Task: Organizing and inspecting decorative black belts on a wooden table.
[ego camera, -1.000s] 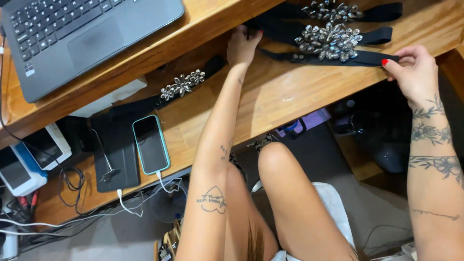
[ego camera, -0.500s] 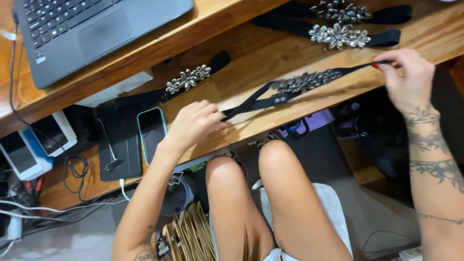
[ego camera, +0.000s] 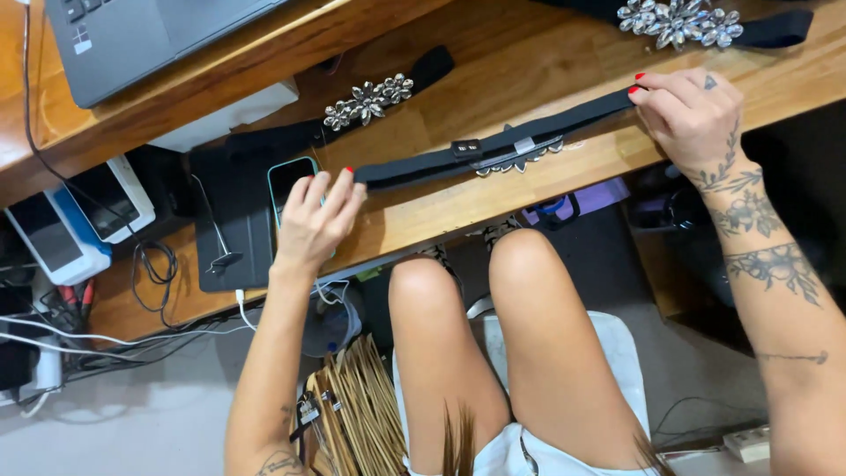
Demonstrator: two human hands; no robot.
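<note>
Now stretched flat across the wooden desk: black elastic belt with a silver jewelled ornament, left hand pinching one end, right hand pinching the other. Nearby, second black jewelled belt, grey laptop.

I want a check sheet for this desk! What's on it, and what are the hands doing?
Surface: wooden desk, two levels.
Job's things: black belt stretched flat between both hands, jewelled piece facing down.
Clutter: two more jewelled belts, laptop, phone, black tablet case.
Hands: left hand pinches one belt end; right hand pinches the other.
Cables: white and black cords at the left.
Surroundings: grey floor, white seat, power strip.
</note>
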